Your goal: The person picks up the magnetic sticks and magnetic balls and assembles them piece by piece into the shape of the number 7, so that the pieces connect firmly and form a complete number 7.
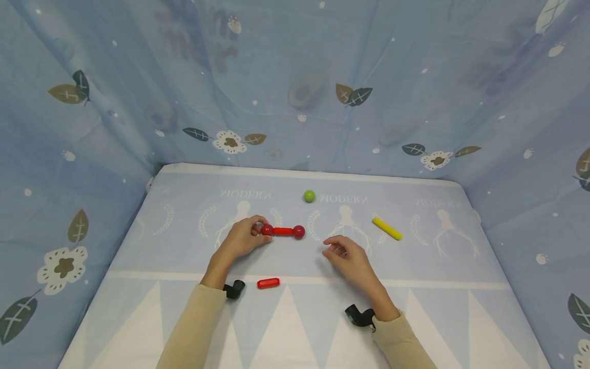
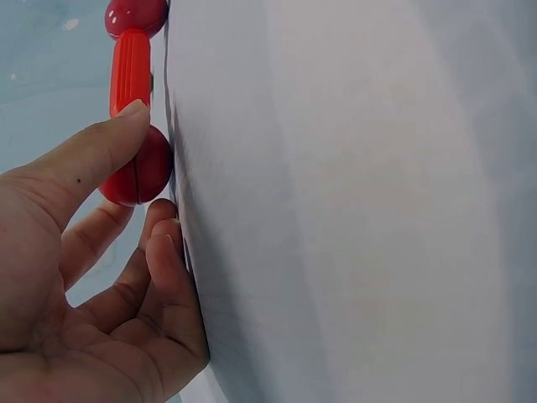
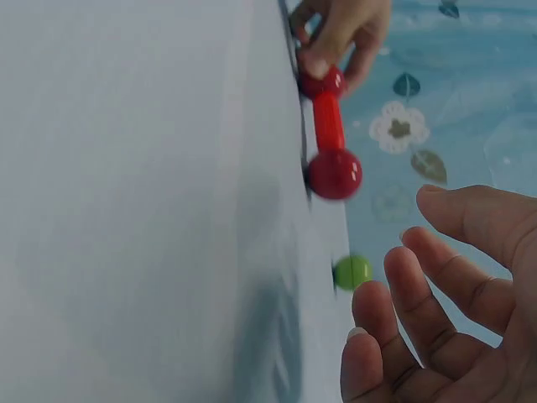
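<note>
My left hand [image 1: 243, 238] pinches one end ball of a red dumbbell-shaped toy [image 1: 283, 231], two dark red balls joined by a bright red ribbed rod. In the left wrist view the thumb [image 2: 126, 134] lies where ball and rod meet, other fingers behind and below. The toy's free ball [image 3: 336, 174] points toward the right side, close over the tabletop. Off to the right, my right hand [image 1: 349, 258] is held apart from the toy, fingers loosely bent around nothing. Beyond the toy sits a green ball [image 1: 309, 196].
A yellow stick [image 1: 387, 228] lies to the right, past my right hand. Nearer me, a short red stick [image 1: 268, 283] lies beside the left wrist's black camera mount [image 1: 235, 289]. Patterned blue curtains [image 1: 295, 92] border the cloth-covered table [image 1: 313, 353] on the back and sides.
</note>
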{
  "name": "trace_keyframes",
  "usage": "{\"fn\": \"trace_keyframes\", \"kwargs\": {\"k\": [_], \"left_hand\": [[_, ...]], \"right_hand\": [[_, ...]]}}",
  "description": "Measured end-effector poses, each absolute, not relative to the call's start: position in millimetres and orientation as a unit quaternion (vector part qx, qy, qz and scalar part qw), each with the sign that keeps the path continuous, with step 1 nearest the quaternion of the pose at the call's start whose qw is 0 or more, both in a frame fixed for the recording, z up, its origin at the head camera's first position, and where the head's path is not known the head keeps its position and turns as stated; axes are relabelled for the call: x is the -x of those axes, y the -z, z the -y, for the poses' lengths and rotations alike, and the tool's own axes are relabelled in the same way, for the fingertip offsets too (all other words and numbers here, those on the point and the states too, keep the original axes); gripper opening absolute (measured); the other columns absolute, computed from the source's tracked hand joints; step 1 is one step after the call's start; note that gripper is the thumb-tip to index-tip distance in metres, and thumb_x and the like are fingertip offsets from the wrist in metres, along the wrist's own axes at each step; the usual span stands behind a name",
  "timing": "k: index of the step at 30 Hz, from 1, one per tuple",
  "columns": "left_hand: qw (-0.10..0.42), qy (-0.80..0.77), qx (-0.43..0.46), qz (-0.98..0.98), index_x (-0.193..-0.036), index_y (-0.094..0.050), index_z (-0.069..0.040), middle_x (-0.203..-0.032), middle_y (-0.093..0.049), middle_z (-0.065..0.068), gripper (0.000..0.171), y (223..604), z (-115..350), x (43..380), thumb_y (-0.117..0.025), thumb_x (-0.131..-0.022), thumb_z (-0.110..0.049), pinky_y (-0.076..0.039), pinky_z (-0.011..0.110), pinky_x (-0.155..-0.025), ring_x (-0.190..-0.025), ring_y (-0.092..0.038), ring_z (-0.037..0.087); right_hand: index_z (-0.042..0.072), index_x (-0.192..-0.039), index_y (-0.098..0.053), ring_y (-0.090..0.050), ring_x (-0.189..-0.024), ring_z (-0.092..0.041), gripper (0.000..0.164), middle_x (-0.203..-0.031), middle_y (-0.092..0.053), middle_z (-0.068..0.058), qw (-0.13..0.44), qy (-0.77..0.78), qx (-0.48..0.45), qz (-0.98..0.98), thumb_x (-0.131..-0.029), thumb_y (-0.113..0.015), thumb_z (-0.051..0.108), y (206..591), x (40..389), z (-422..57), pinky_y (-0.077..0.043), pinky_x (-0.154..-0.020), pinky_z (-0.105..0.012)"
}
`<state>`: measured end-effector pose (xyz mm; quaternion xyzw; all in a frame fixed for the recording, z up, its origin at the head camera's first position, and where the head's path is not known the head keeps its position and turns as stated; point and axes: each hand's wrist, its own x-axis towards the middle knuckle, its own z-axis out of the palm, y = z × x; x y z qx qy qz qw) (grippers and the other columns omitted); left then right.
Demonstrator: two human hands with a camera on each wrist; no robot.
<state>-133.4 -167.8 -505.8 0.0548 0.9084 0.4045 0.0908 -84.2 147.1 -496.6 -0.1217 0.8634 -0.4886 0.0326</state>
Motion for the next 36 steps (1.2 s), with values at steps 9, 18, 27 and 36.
{"fn": "trace_keyframes", "kwargs": {"k": [9, 18, 27, 36], "left_hand": [[0.097, -0.405, -0.046, -0.908, -0.118, -0.065, -0.013, -0.097, -0.064, 0.005, 0.038, 505, 166, 132, -0.082, -0.085, -0.023, -0.049, 0.035, -0.072, -0.085, -0.056, 0.022], [0.095, -0.403, -0.045, -0.909, -0.117, -0.066, -0.014, -0.097, -0.064, 0.005, 0.037, 504, 166, 132, -0.083, -0.085, -0.023, -0.049, 0.034, -0.071, -0.085, -0.056, 0.022], [0.096, -0.404, -0.044, -0.909, -0.117, -0.065, -0.014, -0.097, -0.064, 0.005, 0.037, 504, 166, 132, -0.083, -0.085, -0.023, -0.049, 0.034, -0.072, -0.086, -0.056, 0.022], [0.096, -0.4, -0.045, -0.91, -0.118, -0.065, -0.014, -0.098, -0.064, 0.005, 0.038, 503, 167, 132, -0.082, -0.085, -0.023, -0.049, 0.035, -0.072, -0.087, -0.056, 0.021]], "right_hand": [[0.009, -0.115, -0.069, -0.062, -0.086, -0.019, 0.026, -0.094, -0.065, -0.001, -0.003, 0.471, 0.084, -0.878, -0.092, -0.075, 0.017, 495, 94, -186, -0.051, -0.072, -0.029], [0.007, -0.118, -0.069, -0.062, -0.09, -0.021, 0.03, -0.099, -0.066, -0.005, -0.021, 0.447, 0.036, -0.894, -0.094, -0.073, 0.025, 493, 104, -216, -0.05, -0.075, -0.029], [0.006, -0.121, -0.067, -0.06, -0.096, -0.025, 0.033, -0.107, -0.067, -0.011, -0.043, 0.431, 0.009, -0.901, -0.097, -0.069, 0.028, 484, 112, -242, -0.048, -0.077, -0.035], [0.003, -0.121, -0.066, -0.058, -0.096, -0.033, 0.03, -0.111, -0.063, -0.018, -0.079, 0.401, -0.003, -0.913, -0.097, -0.069, 0.02, 482, 128, -261, -0.045, -0.079, -0.044]]}}
